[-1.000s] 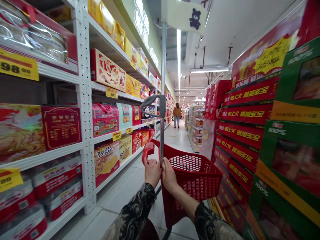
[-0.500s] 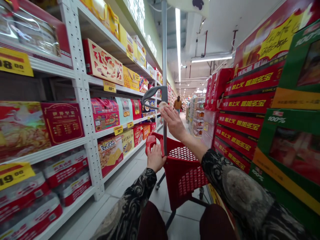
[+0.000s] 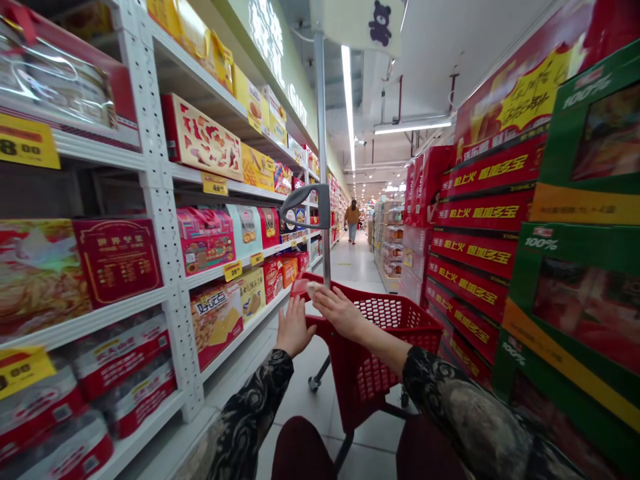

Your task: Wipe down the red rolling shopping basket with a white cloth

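A red shopping cart [image 3: 360,370] with a perforated basket stands in front of my knees. A grey metal pole [image 3: 321,140] rises from its near left side and bears a dark grey looped handle [image 3: 305,207]. My right hand [image 3: 340,313] presses a folded white wipe [image 3: 314,289] near the cart's top edge, beside the base of the pole. Next to it, my left hand [image 3: 295,327] lies with fingers stretched out against the red push handle [image 3: 301,287]. Its fingertips touch that handle without wrapping round it.
White shelving [image 3: 155,200] with boxed snacks and yellow price tags lines my left. Stacked red drink cartons [image 3: 480,247] and green gift boxes [image 3: 590,267] stand close on my right. Down the aisle, a person [image 3: 352,217] in a brown top stands or walks.
My right hand has come down from the pole below the grey handle to the cart's top edge with the wipe. My left hand has loosened and shifted slightly left. More of the basket shows.
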`<control>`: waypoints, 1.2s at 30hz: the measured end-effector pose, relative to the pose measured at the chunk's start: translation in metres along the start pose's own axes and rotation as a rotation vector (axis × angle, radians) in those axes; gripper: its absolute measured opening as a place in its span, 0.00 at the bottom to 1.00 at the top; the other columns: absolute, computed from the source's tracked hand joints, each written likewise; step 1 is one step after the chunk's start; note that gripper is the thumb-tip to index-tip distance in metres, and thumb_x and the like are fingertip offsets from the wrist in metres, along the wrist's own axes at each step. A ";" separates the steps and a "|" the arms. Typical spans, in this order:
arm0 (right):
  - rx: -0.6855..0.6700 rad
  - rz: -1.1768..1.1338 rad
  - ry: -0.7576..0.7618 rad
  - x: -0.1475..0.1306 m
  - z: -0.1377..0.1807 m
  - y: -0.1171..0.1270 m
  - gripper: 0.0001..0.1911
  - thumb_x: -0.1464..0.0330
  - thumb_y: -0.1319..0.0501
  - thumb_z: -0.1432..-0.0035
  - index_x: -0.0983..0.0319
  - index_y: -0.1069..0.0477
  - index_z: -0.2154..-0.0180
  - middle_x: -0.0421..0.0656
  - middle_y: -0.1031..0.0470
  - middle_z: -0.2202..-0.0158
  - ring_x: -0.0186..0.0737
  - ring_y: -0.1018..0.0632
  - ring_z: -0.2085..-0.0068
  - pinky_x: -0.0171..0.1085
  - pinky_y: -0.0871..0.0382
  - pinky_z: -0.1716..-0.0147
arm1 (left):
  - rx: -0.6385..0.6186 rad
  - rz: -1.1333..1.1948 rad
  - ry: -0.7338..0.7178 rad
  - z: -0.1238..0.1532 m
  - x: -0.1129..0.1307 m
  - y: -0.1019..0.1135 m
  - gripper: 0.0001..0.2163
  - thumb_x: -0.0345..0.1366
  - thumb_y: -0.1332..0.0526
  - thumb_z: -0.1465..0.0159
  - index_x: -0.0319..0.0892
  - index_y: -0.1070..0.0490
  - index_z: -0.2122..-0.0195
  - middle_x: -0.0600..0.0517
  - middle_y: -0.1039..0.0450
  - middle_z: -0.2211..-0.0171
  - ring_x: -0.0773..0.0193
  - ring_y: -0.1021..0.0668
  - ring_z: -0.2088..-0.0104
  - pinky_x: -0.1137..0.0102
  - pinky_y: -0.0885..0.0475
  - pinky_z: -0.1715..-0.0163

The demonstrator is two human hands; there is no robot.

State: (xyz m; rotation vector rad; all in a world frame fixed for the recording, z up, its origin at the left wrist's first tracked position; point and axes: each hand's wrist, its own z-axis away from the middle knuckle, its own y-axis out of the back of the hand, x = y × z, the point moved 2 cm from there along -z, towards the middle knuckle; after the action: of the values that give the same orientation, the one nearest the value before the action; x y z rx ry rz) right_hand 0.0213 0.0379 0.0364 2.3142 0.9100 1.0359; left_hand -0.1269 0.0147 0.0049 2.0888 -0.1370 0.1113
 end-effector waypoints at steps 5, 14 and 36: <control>0.092 0.021 -0.191 0.020 -0.039 0.016 0.23 0.75 0.52 0.39 0.65 0.42 0.42 0.49 0.44 0.39 0.45 0.51 0.36 0.51 0.52 0.40 | -0.013 -0.021 -0.023 -0.004 0.008 0.007 0.33 0.40 0.42 0.44 0.37 0.52 0.39 0.39 0.53 0.36 0.51 0.50 0.36 0.48 0.53 0.41; -0.030 -0.137 -0.105 -0.012 0.030 -0.025 0.20 0.77 0.50 0.40 0.61 0.36 0.47 0.47 0.39 0.41 0.43 0.45 0.37 0.51 0.43 0.43 | -0.045 -0.062 -0.055 0.000 0.003 -0.005 0.32 0.40 0.40 0.46 0.39 0.48 0.41 0.39 0.52 0.37 0.51 0.49 0.37 0.47 0.54 0.41; 0.215 -0.459 -0.508 -0.046 0.099 -0.063 0.31 0.82 0.53 0.46 0.58 0.42 0.42 0.43 0.48 0.37 0.40 0.46 0.37 0.45 0.43 0.42 | 0.060 -0.030 -0.051 0.016 0.021 0.009 0.09 0.37 0.41 0.43 0.42 0.32 0.62 0.46 0.28 0.56 0.53 0.32 0.47 0.50 0.50 0.43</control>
State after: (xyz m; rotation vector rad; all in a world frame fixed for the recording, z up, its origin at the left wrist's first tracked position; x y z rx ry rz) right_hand 0.0505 0.0362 -0.0863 2.2109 1.2858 0.1563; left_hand -0.1069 -0.0049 0.0076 2.1538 -0.1344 0.0443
